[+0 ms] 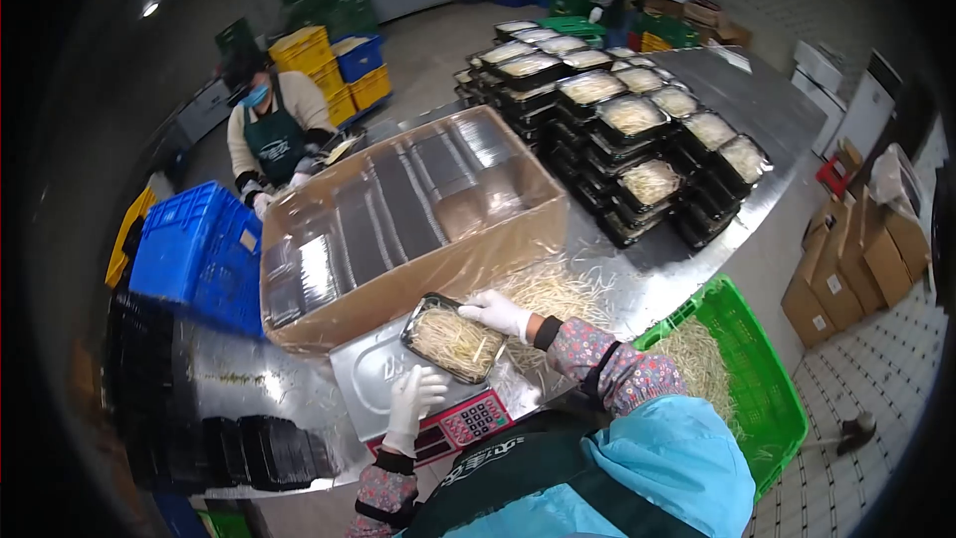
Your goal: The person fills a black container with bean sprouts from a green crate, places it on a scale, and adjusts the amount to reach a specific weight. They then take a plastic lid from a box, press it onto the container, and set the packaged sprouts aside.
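A black plastic tray of bean sprouts [450, 341] rests over the metal plate of a weighing scale [360, 371] with a red keypad. My right hand [498, 316], in a white glove, has its fingers together at the tray's upper right edge and appears to grip it; the fingertips are partly hidden. My left hand [414, 401], gloved too, is just below the tray's left side. Its fingers are apart and nothing is in them. Loose bean sprouts [563, 291] are heaped on the metal table beyond my right hand.
A cardboard box [423, 289] of clear lids stands before me. Stacked filled packs [647, 182] rise at the back right. A green crate [772, 389] of sprouts is at my right, black trays [264, 450] and a blue crate [199, 244] at left. A co-worker [279, 130] works opposite.
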The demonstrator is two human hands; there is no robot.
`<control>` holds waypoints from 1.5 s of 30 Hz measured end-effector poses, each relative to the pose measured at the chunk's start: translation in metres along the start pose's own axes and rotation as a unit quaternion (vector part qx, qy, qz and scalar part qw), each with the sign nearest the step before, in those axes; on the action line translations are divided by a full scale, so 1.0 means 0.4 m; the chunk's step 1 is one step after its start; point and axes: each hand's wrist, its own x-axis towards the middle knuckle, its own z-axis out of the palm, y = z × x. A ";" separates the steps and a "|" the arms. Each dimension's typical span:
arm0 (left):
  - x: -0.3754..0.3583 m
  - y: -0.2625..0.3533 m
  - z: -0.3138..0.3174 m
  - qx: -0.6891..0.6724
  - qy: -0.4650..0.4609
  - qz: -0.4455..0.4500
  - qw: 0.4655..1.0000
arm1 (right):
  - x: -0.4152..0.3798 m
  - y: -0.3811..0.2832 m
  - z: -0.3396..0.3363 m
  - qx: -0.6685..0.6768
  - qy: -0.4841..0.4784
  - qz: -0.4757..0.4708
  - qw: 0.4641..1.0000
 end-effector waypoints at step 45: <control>-0.424 0.082 -0.667 0.399 0.620 0.128 0.664 | -0.058 0.049 -0.453 0.407 0.446 -0.011 0.797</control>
